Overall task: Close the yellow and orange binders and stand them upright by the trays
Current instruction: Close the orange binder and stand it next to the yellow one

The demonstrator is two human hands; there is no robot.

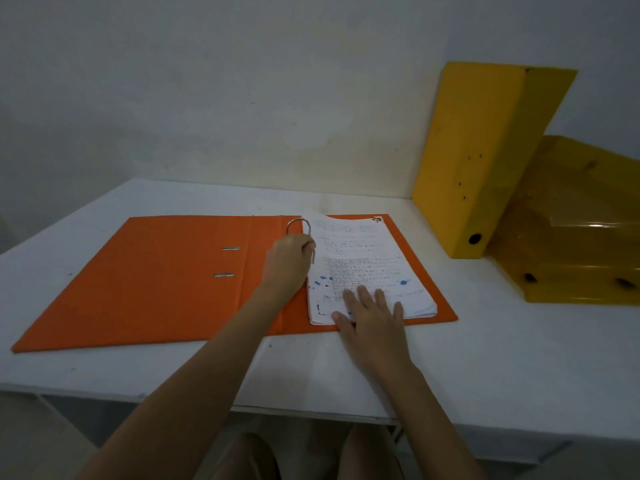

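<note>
The orange binder (156, 278) lies open and flat on the white table, its cover spread to the left. A stack of written sheets (363, 258) rests on its right half. My left hand (287, 261) grips the metal lever of the ring mechanism (300, 226) at the spine. My right hand (372, 313) presses flat, fingers spread, on the near edge of the sheets. The yellow binder (474, 161) stands closed and upright at the back right, leaning against the yellow trays (571, 237).
The white table (450, 358) ends in a front edge near my knees. A pale wall (242, 98) rises directly behind the table. The yellow trays occupy the right rear corner.
</note>
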